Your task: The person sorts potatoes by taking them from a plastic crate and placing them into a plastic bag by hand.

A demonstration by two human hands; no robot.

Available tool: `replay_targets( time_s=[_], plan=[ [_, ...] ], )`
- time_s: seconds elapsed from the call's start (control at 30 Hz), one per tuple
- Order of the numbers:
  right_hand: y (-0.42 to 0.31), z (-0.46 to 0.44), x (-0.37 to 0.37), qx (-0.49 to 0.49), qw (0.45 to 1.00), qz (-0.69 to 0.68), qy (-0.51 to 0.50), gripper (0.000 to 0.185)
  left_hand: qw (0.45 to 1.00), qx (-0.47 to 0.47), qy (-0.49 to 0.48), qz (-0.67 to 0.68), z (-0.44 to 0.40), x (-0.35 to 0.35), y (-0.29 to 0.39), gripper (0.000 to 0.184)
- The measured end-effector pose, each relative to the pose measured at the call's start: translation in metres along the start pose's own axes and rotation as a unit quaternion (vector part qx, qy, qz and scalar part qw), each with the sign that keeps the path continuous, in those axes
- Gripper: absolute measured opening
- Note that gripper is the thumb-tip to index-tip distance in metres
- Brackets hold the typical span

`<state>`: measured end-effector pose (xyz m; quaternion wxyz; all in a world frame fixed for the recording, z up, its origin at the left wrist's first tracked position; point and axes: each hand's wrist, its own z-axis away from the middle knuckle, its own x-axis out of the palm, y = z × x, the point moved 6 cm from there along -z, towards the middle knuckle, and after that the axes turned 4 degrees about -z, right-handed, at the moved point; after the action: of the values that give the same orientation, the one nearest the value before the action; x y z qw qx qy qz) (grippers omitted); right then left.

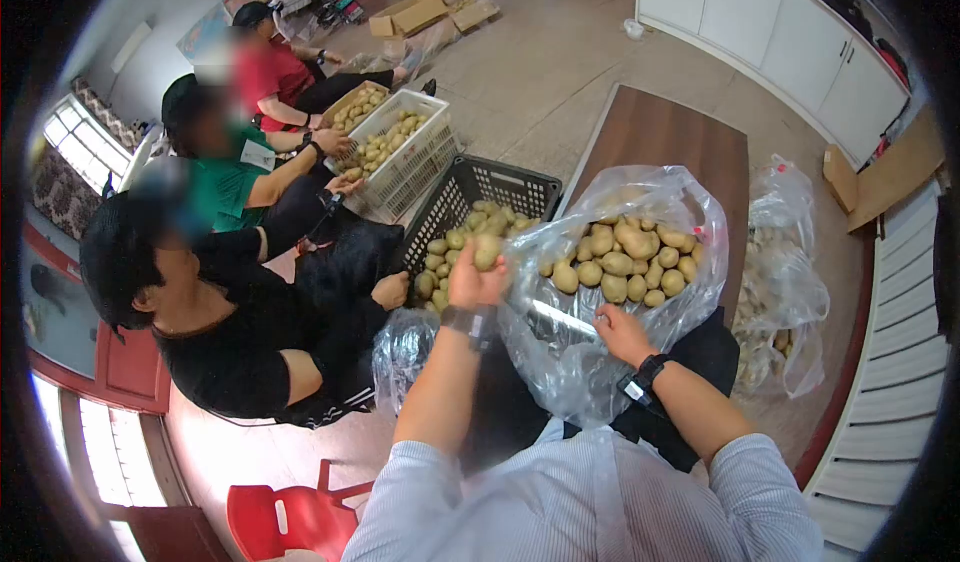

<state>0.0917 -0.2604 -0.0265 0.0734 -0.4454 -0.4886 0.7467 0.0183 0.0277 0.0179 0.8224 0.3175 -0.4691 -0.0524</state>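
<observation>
In the head view, my left hand (477, 283) is raised at the near edge of a black plastic crate (504, 174), its fingers closed around a potato (487, 252). More potatoes (436, 262) lie inside that crate. To the right, a clear plastic bag (560, 367) sits open on the brown table, with a heap of potatoes (618, 257) in it. My right hand (623, 336) is at the bag's near side, fingers curled on the plastic, just below the heap. Part of its grip is hidden.
Three people sit along the left; the closest, in black, has a hand (391, 290) by the black crate. A white crate (402, 167) of potatoes stands beyond. Filled clear bags (785, 272) rest right of the brown table (665, 127). A red chair (290, 512) is behind left.
</observation>
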Motion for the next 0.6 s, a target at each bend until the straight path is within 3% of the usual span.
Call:
replay_targets(
  time_s=[0.17, 0.33, 0.4, 0.43, 0.5, 0.6],
  plan=[
    [0.000, 0.003, 0.001, -0.012, 1.000, -0.007, -0.009, 0.030, 0.985, 0.065, 0.130, 0.095, -0.032, -0.071, 0.027, 0.029],
    [0.011, 0.000, 0.009, -0.027, 1.000, -0.002, -0.001, 0.029, 0.955, 0.067, 0.281, 0.071, -0.007, -0.077, 0.038, 0.029],
    [0.016, -0.002, 0.011, -0.031, 0.999, -0.015, 0.002, 0.027, 0.955, 0.084, 0.273, -0.081, -0.024, -0.104, 0.039, 0.028],
    [0.020, -0.003, 0.013, -0.028, 1.000, -0.014, -0.001, 0.027, 0.929, 0.110, 0.263, -0.236, -0.034, -0.119, 0.039, 0.028],
    [0.021, -0.003, 0.013, -0.025, 1.000, -0.014, -0.005, 0.027, 0.817, 0.160, 0.261, -0.488, -0.036, -0.121, 0.050, 0.030],
    [0.020, -0.002, 0.010, -0.013, 0.999, -0.031, -0.004, 0.026, 0.582, 0.198, 0.263, -0.744, -0.020, -0.104, 0.063, 0.039]
  ],
)
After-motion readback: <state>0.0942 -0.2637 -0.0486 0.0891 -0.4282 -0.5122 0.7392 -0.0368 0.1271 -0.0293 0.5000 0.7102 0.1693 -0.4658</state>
